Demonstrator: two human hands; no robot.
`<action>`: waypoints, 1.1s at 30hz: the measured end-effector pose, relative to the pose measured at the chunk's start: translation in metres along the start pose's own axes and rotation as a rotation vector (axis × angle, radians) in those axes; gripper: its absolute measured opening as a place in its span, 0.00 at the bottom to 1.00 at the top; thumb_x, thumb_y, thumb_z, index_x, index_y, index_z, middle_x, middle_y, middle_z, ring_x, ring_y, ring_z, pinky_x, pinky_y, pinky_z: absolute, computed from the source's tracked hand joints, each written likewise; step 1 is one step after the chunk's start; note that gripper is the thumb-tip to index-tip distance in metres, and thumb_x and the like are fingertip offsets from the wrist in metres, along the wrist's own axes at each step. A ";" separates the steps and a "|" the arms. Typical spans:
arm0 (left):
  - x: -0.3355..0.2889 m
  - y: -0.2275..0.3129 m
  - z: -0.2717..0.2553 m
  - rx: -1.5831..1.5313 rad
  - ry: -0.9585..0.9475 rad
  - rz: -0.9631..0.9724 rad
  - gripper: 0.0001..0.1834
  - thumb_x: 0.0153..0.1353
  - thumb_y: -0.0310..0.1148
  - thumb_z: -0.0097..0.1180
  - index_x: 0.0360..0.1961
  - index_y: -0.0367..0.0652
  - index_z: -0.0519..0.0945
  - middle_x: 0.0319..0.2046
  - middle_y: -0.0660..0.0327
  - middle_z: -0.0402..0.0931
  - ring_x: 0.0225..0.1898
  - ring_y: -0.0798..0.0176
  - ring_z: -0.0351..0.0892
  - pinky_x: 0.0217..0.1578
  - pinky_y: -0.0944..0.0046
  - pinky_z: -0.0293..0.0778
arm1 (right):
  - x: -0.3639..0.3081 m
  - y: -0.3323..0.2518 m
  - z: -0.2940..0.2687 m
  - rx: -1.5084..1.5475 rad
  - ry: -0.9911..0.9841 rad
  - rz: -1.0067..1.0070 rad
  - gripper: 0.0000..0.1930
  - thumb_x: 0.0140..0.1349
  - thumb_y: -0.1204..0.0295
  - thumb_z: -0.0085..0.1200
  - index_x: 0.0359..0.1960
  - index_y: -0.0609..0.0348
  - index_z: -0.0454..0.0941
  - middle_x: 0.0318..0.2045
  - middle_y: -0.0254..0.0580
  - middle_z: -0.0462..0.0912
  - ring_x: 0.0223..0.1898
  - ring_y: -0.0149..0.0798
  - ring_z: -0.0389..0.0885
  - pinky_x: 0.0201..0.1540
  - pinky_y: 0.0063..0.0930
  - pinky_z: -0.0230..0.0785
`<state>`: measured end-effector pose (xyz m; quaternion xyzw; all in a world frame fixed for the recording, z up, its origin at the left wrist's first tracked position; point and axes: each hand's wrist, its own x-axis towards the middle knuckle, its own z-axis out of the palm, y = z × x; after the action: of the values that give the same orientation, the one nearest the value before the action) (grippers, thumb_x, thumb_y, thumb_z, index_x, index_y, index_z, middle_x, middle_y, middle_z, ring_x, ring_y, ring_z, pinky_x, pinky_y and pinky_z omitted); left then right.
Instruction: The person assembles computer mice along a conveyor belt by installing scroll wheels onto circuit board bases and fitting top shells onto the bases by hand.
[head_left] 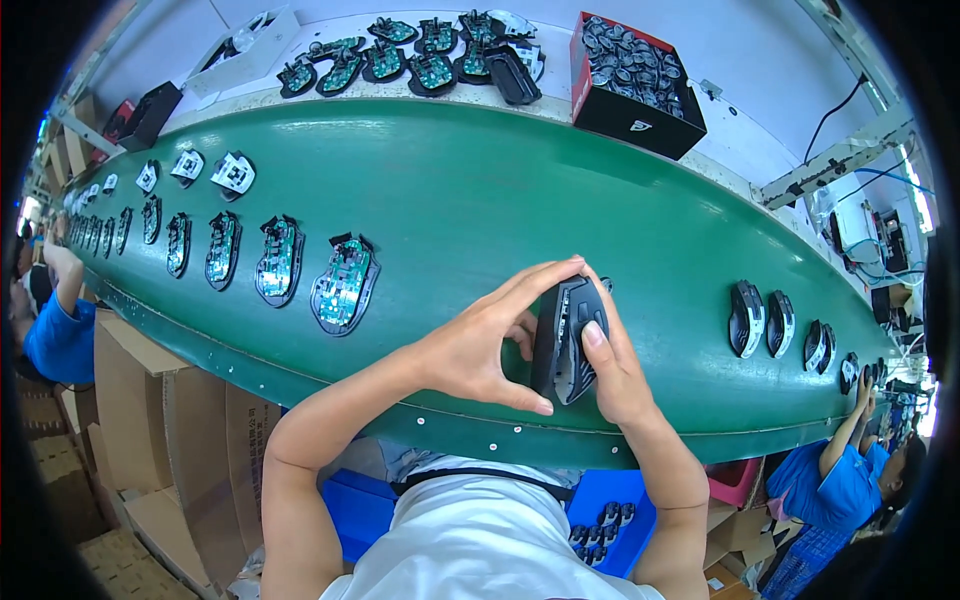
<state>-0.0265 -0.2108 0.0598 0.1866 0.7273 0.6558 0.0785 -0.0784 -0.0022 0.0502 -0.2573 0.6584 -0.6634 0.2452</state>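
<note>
Above the near edge of the green belt, a black computer mouse (570, 345) is held tilted up on its side between my two hands. A narrow gap along its side shows some inner parts. My left hand (470, 350) curves around its left side, index finger reaching the top end and thumb by the bottom end. On the other side my right hand (622, 370) grips the shell, its thumb pressed on the face and its fingers behind. Left of my hands, the nearest mouse base (345, 285) lies on the belt with its green circuit board bare.
More open mouse bases (279, 260) line the belt leftward, with white-and-black parts (233, 175) behind. Closed mice (746, 320) lie rightward. A box of small round parts (640, 75) and several board assemblies (432, 72) occupy the back ledge. Co-workers in blue (835, 490) sit along the belt.
</note>
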 end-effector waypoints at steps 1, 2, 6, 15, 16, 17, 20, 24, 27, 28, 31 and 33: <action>0.000 -0.003 0.001 -0.020 0.007 -0.030 0.68 0.39 0.31 0.81 0.76 0.44 0.45 0.74 0.50 0.46 0.50 0.56 0.79 0.44 0.60 0.80 | 0.000 -0.001 -0.002 -0.001 0.001 -0.005 0.35 0.73 0.57 0.44 0.75 0.64 0.49 0.70 0.55 0.60 0.71 0.45 0.60 0.71 0.36 0.50; -0.001 -0.005 0.001 -0.014 0.008 -0.028 0.68 0.39 0.31 0.81 0.76 0.44 0.45 0.74 0.50 0.46 0.50 0.56 0.79 0.44 0.60 0.80 | 0.000 -0.003 -0.003 -0.061 0.003 -0.017 0.35 0.73 0.58 0.44 0.75 0.63 0.50 0.69 0.56 0.62 0.70 0.46 0.62 0.71 0.37 0.52; -0.003 -0.002 0.002 0.069 0.010 0.034 0.65 0.40 0.33 0.80 0.76 0.47 0.48 0.74 0.50 0.46 0.53 0.52 0.77 0.44 0.59 0.81 | -0.002 -0.023 -0.011 -0.283 -0.054 -0.001 0.34 0.72 0.59 0.45 0.74 0.61 0.52 0.64 0.57 0.69 0.66 0.47 0.69 0.68 0.37 0.57; -0.003 -0.006 0.006 -0.240 -0.027 -0.073 0.70 0.40 0.28 0.80 0.76 0.46 0.41 0.74 0.50 0.44 0.62 0.54 0.70 0.56 0.56 0.75 | -0.005 -0.027 -0.021 -0.198 -0.054 0.050 0.32 0.73 0.59 0.45 0.73 0.61 0.55 0.58 0.53 0.75 0.56 0.42 0.76 0.61 0.35 0.66; -0.003 -0.012 0.007 -0.357 -0.002 -0.054 0.71 0.40 0.27 0.81 0.76 0.45 0.39 0.74 0.50 0.43 0.65 0.55 0.67 0.59 0.55 0.73 | -0.003 -0.021 -0.020 -0.220 -0.043 0.004 0.32 0.73 0.59 0.44 0.73 0.62 0.55 0.59 0.53 0.74 0.56 0.41 0.76 0.60 0.35 0.66; -0.003 -0.016 0.005 -0.393 0.001 -0.015 0.69 0.42 0.25 0.79 0.77 0.48 0.39 0.74 0.46 0.40 0.57 0.56 0.74 0.52 0.58 0.76 | -0.002 -0.018 -0.019 -0.242 -0.035 -0.041 0.32 0.74 0.58 0.44 0.73 0.62 0.55 0.59 0.52 0.73 0.55 0.40 0.76 0.60 0.34 0.67; 0.001 -0.017 0.002 -0.536 0.064 0.029 0.69 0.42 0.22 0.76 0.77 0.49 0.37 0.72 0.48 0.45 0.62 0.52 0.71 0.60 0.55 0.72 | 0.000 -0.022 -0.024 0.090 -0.033 0.106 0.31 0.75 0.59 0.43 0.73 0.63 0.54 0.57 0.52 0.75 0.54 0.39 0.77 0.57 0.32 0.71; 0.006 -0.009 -0.008 -0.768 0.152 -0.047 0.67 0.42 0.22 0.72 0.78 0.52 0.38 0.69 0.52 0.56 0.61 0.44 0.74 0.59 0.51 0.72 | 0.001 -0.024 -0.047 0.188 0.067 0.028 0.31 0.74 0.58 0.40 0.72 0.64 0.55 0.52 0.52 0.78 0.42 0.39 0.83 0.47 0.32 0.77; 0.005 -0.012 -0.015 -0.872 0.160 -0.030 0.64 0.45 0.19 0.64 0.78 0.54 0.37 0.67 0.53 0.57 0.62 0.39 0.72 0.57 0.49 0.76 | 0.000 -0.030 -0.065 0.132 0.160 -0.013 0.29 0.74 0.60 0.41 0.71 0.65 0.57 0.50 0.50 0.79 0.41 0.37 0.83 0.46 0.31 0.78; 0.005 -0.009 -0.015 -0.911 0.167 -0.044 0.63 0.45 0.18 0.62 0.78 0.54 0.37 0.67 0.53 0.57 0.63 0.38 0.71 0.56 0.48 0.77 | 0.001 -0.030 -0.070 0.131 0.169 -0.011 0.29 0.74 0.60 0.41 0.71 0.65 0.57 0.50 0.50 0.79 0.41 0.37 0.83 0.46 0.31 0.78; 0.003 -0.014 -0.012 -0.950 0.143 -0.045 0.62 0.46 0.18 0.61 0.78 0.56 0.37 0.68 0.53 0.57 0.63 0.37 0.70 0.55 0.43 0.77 | 0.003 -0.030 -0.079 -0.117 0.210 0.069 0.27 0.74 0.61 0.45 0.68 0.64 0.62 0.48 0.47 0.80 0.41 0.34 0.82 0.44 0.28 0.77; 0.002 -0.013 -0.010 -0.966 0.133 -0.047 0.61 0.47 0.18 0.60 0.78 0.56 0.38 0.68 0.52 0.58 0.64 0.37 0.69 0.55 0.41 0.77 | 0.003 -0.029 -0.087 -0.214 0.225 0.099 0.27 0.73 0.60 0.45 0.67 0.63 0.64 0.47 0.48 0.81 0.41 0.35 0.83 0.45 0.29 0.76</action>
<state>-0.0345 -0.2206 0.0487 0.0702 0.3473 0.9268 0.1242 -0.1376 0.0613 0.0795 -0.1731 0.7605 -0.6013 0.1735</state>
